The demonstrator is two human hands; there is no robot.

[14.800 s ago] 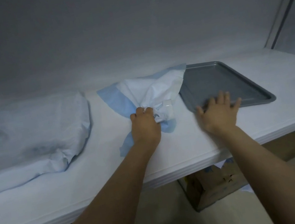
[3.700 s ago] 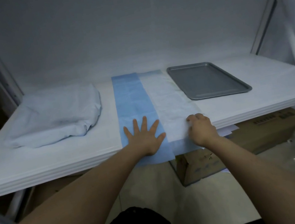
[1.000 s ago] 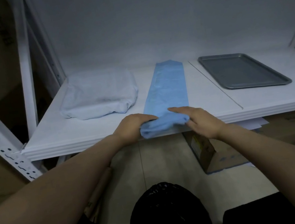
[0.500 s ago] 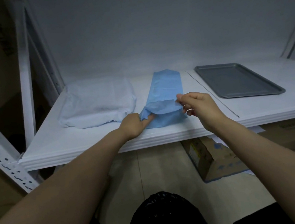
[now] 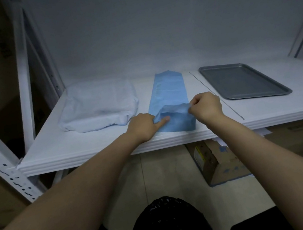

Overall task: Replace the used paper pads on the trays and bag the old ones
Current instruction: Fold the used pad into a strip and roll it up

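Looks like the fold-up step. The used blue pad (image 5: 169, 91) lies as a strip from the front edge of the shelf (image 5: 91, 145) to the back. Left hand (image 5: 144, 127) and right hand (image 5: 205, 107) each pinch the doubled-over front end. Next I'd roll it tight, then into the black bag (image 5: 169, 224) below.

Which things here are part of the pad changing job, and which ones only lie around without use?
Job:
blue pad, held by left hand and right hand
bare grey tray
black bag below

Lying about:
pale bundle on the shelf, purpose unclear
cardboard box under it
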